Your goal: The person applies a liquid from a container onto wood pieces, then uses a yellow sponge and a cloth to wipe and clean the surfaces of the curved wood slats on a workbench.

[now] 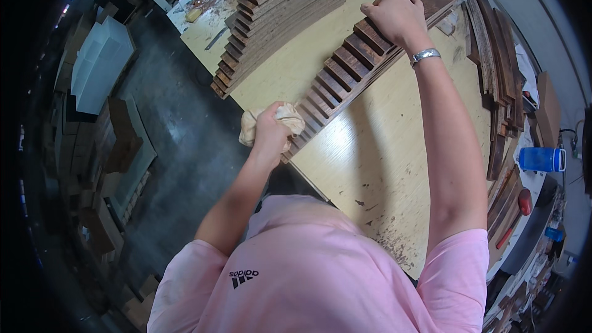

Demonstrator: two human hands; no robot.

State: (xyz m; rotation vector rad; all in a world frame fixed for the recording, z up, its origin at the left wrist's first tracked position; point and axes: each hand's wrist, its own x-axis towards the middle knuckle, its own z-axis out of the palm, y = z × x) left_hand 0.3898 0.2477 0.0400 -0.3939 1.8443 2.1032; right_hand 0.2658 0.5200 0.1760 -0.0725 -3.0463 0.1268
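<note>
My left hand (270,135) is closed around a crumpled cream cloth (249,128), which touches the near end of a row of brown wooden boards (338,77). These boards lie overlapped like steps, slanting across the pale worktable (394,148) from its near left edge to the far right. My right hand (396,20) is closed over the upper boards, its fingers curled on their far side, which hides the fingertips. A silver bracelet (426,55) circles my right wrist.
Another fanned stack of boards (296,21) lies farther left on the table. Along the right stand piled wooden strips (496,55), a blue bottle (541,159) and a red-handled tool (525,201). Left of the grey floor (179,123) are a white box (98,65) and cardboard (120,135).
</note>
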